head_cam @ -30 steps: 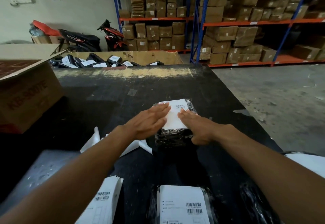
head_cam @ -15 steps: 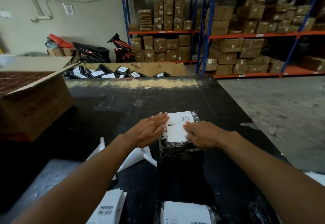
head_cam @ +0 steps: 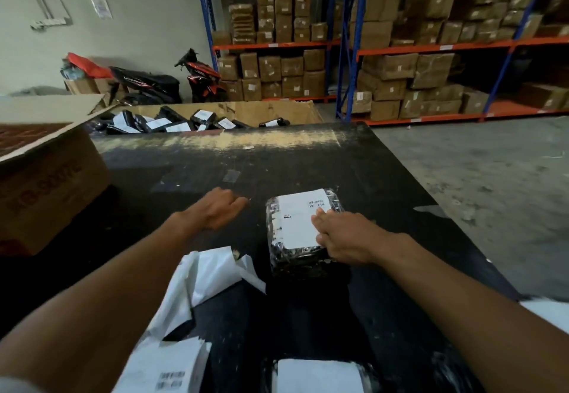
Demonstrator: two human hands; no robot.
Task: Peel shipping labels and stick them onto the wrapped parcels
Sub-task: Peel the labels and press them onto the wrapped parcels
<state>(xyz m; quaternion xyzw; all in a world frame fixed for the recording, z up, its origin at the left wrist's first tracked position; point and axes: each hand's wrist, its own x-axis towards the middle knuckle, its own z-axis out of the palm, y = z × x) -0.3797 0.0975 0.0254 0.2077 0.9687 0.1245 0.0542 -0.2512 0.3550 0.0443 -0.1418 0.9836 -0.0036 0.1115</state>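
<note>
On the black table [head_cam: 369, 170], the parcel [head_cam: 295, 258] lies under the right hand [head_cam: 348, 238], its flat fingers pressing the label [head_cam: 297, 223], while the left hand [head_cam: 215, 212] lies open beside it, holding nothing.

a black, scuffed desk [head_cam: 308, 158] stands in a dim warehouse. blue-and-orange racks [head_cam: 431, 49] hold stacked brown cartons [head_cam: 385, 66] along the back. a pale wall [head_cam: 138, 22] rises at left, two scooters [head_cam: 147, 84] parked before it. the floor [head_cam: 492, 161] is grey concrete.

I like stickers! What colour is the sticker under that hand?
The sticker is white with black print; head view.
</note>
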